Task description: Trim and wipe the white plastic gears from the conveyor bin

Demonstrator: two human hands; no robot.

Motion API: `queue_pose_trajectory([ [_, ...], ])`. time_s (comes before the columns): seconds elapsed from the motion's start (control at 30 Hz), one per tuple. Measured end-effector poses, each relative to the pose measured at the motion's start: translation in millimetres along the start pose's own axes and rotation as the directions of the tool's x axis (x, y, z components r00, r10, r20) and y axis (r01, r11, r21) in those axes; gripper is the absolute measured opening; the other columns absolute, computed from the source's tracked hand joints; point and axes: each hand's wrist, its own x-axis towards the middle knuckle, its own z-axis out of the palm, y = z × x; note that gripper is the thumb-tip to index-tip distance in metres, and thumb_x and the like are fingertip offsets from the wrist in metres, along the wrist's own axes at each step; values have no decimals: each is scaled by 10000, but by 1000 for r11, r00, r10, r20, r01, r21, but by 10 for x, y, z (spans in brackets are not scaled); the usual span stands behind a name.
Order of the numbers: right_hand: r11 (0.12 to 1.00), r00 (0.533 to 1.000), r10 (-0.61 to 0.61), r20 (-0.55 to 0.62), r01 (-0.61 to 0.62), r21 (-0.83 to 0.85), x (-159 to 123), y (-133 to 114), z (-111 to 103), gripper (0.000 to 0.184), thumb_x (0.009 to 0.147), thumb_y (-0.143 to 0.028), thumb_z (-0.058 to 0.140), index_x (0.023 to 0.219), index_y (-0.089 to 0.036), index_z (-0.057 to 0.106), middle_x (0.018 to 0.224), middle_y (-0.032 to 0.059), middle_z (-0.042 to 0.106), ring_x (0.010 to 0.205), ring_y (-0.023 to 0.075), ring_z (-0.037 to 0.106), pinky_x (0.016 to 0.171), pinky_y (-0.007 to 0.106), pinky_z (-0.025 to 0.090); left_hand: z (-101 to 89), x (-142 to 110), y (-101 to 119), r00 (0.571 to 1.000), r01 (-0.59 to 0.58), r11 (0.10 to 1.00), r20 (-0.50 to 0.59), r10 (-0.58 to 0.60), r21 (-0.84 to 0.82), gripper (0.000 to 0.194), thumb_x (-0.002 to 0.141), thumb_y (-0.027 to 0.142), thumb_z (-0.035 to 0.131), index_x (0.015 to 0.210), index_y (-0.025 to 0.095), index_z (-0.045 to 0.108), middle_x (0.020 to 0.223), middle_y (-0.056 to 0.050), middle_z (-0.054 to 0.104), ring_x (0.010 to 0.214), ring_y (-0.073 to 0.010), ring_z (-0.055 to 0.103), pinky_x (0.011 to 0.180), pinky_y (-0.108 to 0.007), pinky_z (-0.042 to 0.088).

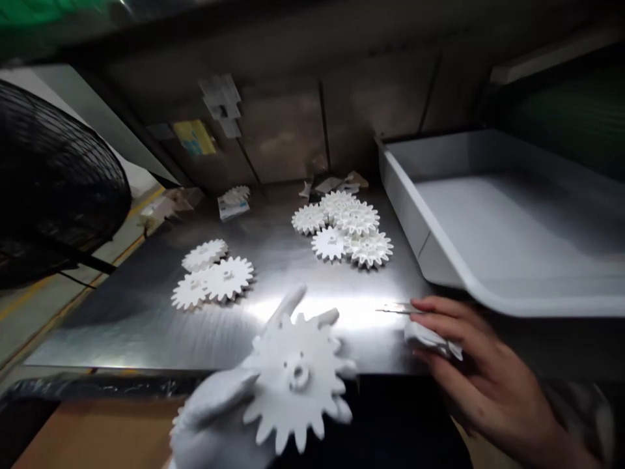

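My left hand (219, 410), in a pale glove, grips a white plastic gear (317, 352) near the front edge of the metal table. The gear's flat face with a round hub is turned toward me, and fingers stick out behind its teeth. A toothed white edge (177, 417) shows beside the glove, mostly hidden. On the right, my bare right hand (478, 371) is closed around a thin, pointed metal tool (393, 308), whose exact kind I cannot make out. A crumpled white piece (430, 339), perhaps cloth or paper, is also between those fingers.
Several white gears (356, 218) lie heaped at mid-table, and three more gears (228, 278) lie to the left. A large grey tray (454, 260) stands at right. Another gear (237, 195) rests on a small box at the back. A black fan (58, 176) is at far left.
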Motion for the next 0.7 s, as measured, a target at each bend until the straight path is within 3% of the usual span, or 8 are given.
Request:
queue_pose_trajectory([
  [0.03, 997, 1000, -9, 24, 7, 73, 6, -33, -15, 378, 927, -129, 577, 1255, -316, 582, 1275, 52, 595, 1185, 236, 586, 1004, 349, 502, 74, -88, -103, 997, 71, 983, 20, -68, -170, 646, 874, 502, 486, 1479, 295, 394, 1310, -97, 631, 1240, -383, 560, 1039, -581, 421],
  [0.1, 974, 995, -40, 87, 20, 224, 9, -110, -49, 405, 922, -95, 564, 1256, -322, 592, 1141, 56, 643, 1072, 253, 621, 917, 394, 532, 187, -180, -241, 976, 216, 928, 58, -208, -302, 572, 923, 451, 460, 1475, 310, 404, 1323, -101, 629, 1238, -372, 570, 1032, -557, 434],
  [0.23, 944, 972, 8, 233, -84, 318, -29, -270, -116, 411, 936, -134, 589, 1304, -319, 593, 1103, 58, 610, 992, 229, 606, 830, 347, 538, 280, -190, -331, 907, 405, 874, -2, -421, -269, 571, 876, 409, 544, 1431, 294, 479, 1281, -120, 652, 1164, -391, 621, 951, -530, 502],
  [0.33, 934, 956, 36, 290, -135, 330, -81, -345, -146, 414, 954, -143, 567, 1335, -307, 572, 1090, 58, 604, 981, 215, 601, 802, 315, 539, 299, -180, -352, 878, 458, 861, -38, -476, -220, 669, 753, 417, 668, 1401, 365, 508, 1232, -90, 681, 1119, -399, 643, 889, -510, 542],
  [0.43, 917, 956, 37, 293, -149, 371, -132, -386, -152, 393, 927, -126, 607, 1281, -294, 574, 1077, 57, 630, 1004, 232, 606, 820, 338, 530, 304, -191, -363, 861, 490, 844, -32, -508, -217, 732, 721, 355, 702, 1417, 400, 480, 1221, -75, 688, 1096, -388, 656, 873, -507, 547],
  [0.7, 894, 936, -132, 327, -30, 447, -102, -503, -110, 336, 890, -25, 563, 1182, -179, 621, 1010, 70, 618, 906, 195, 614, 767, 339, 532, 289, -192, -362, 841, 520, 822, -27, -540, -233, 868, 682, 211, 733, 1475, 351, 409, 1313, -105, 640, 1065, -368, 673, 870, -479, 541],
])
